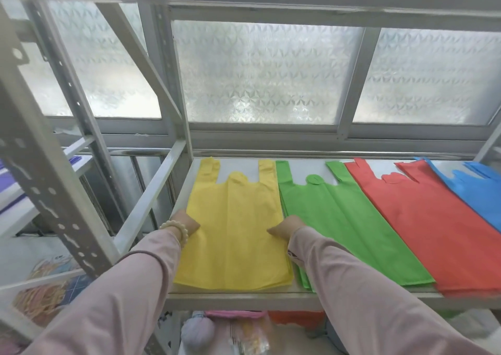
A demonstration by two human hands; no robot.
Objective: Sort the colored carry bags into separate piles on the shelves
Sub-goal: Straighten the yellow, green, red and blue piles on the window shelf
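Four piles of flat carry bags lie side by side on the white shelf (244, 296): a yellow pile (233, 219) at the left, then green (339, 219), red (423, 219) and blue (477, 192) at the far right. My left hand (184, 223), with a bead bracelet on the wrist, grips the left edge of the yellow pile. My right hand (287, 227) grips its right edge, beside the green pile. Most of the fingers of both hands are hidden under the bags.
A grey metal rack post (40, 165) and diagonal braces stand at the left. Frosted window panes (265, 72) close the back. Another shelf (16, 205) sits far left. Pink and orange items (238, 315) lie below the shelf.
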